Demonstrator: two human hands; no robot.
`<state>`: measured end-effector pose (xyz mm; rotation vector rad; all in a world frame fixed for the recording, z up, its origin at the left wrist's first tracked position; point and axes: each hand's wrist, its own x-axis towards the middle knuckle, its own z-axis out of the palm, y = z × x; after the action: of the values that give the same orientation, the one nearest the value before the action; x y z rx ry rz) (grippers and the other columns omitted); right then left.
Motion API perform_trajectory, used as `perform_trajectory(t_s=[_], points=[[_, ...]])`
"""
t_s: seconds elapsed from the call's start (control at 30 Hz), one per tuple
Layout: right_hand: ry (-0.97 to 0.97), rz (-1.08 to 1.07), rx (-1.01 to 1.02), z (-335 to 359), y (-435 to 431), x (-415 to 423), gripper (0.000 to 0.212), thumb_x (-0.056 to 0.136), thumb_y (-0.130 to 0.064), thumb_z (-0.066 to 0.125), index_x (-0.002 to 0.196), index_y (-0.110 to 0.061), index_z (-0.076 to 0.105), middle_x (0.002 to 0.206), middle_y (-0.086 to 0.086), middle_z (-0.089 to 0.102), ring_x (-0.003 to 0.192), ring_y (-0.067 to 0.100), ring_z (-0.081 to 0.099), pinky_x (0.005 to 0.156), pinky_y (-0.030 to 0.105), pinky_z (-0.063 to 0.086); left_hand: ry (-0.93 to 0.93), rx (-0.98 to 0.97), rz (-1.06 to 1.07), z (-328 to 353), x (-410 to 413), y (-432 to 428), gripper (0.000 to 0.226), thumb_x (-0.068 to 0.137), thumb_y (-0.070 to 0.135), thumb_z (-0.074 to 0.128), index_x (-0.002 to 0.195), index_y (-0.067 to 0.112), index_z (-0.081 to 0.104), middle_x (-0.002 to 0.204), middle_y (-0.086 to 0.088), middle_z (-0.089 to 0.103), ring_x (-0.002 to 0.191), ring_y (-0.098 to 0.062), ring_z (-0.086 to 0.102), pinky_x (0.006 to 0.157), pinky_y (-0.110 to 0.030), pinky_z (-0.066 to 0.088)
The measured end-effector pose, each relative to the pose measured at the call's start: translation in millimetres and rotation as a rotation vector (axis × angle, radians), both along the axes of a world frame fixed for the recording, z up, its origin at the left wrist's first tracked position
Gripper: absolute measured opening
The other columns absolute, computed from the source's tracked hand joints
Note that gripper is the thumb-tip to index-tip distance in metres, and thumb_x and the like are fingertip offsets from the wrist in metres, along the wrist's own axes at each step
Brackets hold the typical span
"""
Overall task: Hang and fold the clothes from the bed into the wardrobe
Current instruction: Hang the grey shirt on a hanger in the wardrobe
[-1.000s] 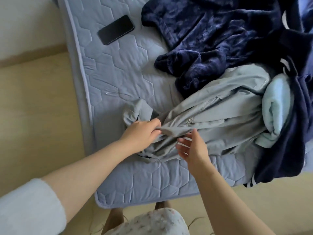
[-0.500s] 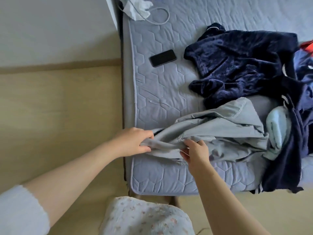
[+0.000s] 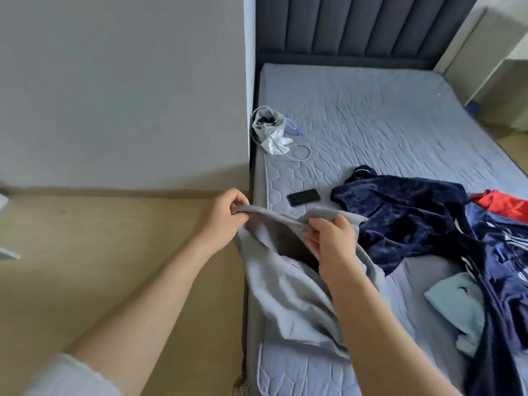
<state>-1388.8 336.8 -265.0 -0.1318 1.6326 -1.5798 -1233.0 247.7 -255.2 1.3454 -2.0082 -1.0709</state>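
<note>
While I look down through the head camera, the contents read as follows.

Item one: my left hand [image 3: 225, 221], fingers curled and thumb pinching the top edge of the grey garment [image 3: 280, 287], held just past the left side of the bed [image 3: 400, 132], above the wooden floor [image 3: 100, 252].

Item two: my right hand [image 3: 331, 244], fingers curled round a bunched fold of the same edge, further right, over the mattress.

Item three: the grey garment itself, stretched between both hands with a dark opening gaping below the held edge; its lower part hangs down and drapes over the near left corner of the bed.

Item four: a dark phone [image 3: 303, 197], flat on the mattress just beyond the garment.

Item five: a navy plush garment [image 3: 405, 212], crumpled to the right of my right hand.

Item six: a red piece [image 3: 503, 208], a navy striped garment [image 3: 508, 267] and a pale blue piece [image 3: 457, 304], heaped at the right edge.

Item seven: a small grey pouch with a cord [image 3: 270, 130], far left of the mattress, near the wall [image 3: 114, 81].

Item eight: a dark padded headboard [image 3: 357, 27].
</note>
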Motion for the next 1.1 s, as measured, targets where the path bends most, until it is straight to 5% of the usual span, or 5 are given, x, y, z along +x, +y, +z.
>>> perform_trajectory(t_s=[0.17,0.4,0.77,0.83,1.1], points=[[0.1,-0.076,-0.2,72.4,-7.1,-17.4,0.021,0.086,0.002,0.053,0.073,-0.014,0.05,0.065,0.002,0.051,0.055,0.01,0.048,0.051,0.018,0.049,0.157,-0.195,-0.094,49.6,1.2,-4.9,0.037,0.071,0.006,0.075,0.066,0.034,0.052,0.064,0.014,0.054,0.061,0.003,0.049,0.059,-0.009,0.036],[0.101,-0.05,-0.156,66.9,10.4,-27.8,0.023,0.088,0.004,0.049,0.071,-0.012,0.049,0.061,0.003,0.044,0.054,0.012,0.042,0.056,0.022,0.044,-0.605,-0.045,-0.541,23.7,-15.8,7.5,0.022,0.082,0.026,0.06,0.067,0.022,0.045,0.064,0.008,0.05,0.061,-0.01,0.05,0.054,-0.023,0.034],[0.129,-0.07,-0.096,64.9,-3.1,-58.2,0.014,0.096,-0.015,0.044,0.104,-0.022,0.052,0.106,0.002,0.057,0.098,0.021,0.055,0.068,0.031,0.049,-0.043,0.218,-0.529,16.1,-45.9,2.1,0.015,0.067,0.057,0.064,0.07,0.044,0.057,0.06,0.021,0.056,0.059,-0.004,0.052,0.062,-0.022,0.042],[0.221,-0.015,-0.077,63.0,-5.3,-58.0,0.02,0.095,-0.013,0.045,0.112,-0.018,0.054,0.106,0.005,0.059,0.099,0.024,0.057,0.081,0.039,0.051,0.079,0.217,-0.444,18.2,-51.0,-3.1,0.012,0.082,0.039,0.062,0.07,0.042,0.06,0.065,0.017,0.061,0.066,-0.007,0.06,0.075,-0.034,0.051],[0.212,0.513,-0.086,67.3,3.0,-43.3,0.022,0.092,0.001,0.048,0.096,-0.014,0.064,0.081,0.008,0.063,0.069,0.018,0.059,0.067,0.028,0.049,-0.104,-0.226,-0.476,26.9,-69.1,-6.8,0.069,0.082,-0.001,0.059,0.141,0.025,0.033,0.148,-0.005,0.023,0.134,-0.019,0.028,0.109,-0.025,0.023]])
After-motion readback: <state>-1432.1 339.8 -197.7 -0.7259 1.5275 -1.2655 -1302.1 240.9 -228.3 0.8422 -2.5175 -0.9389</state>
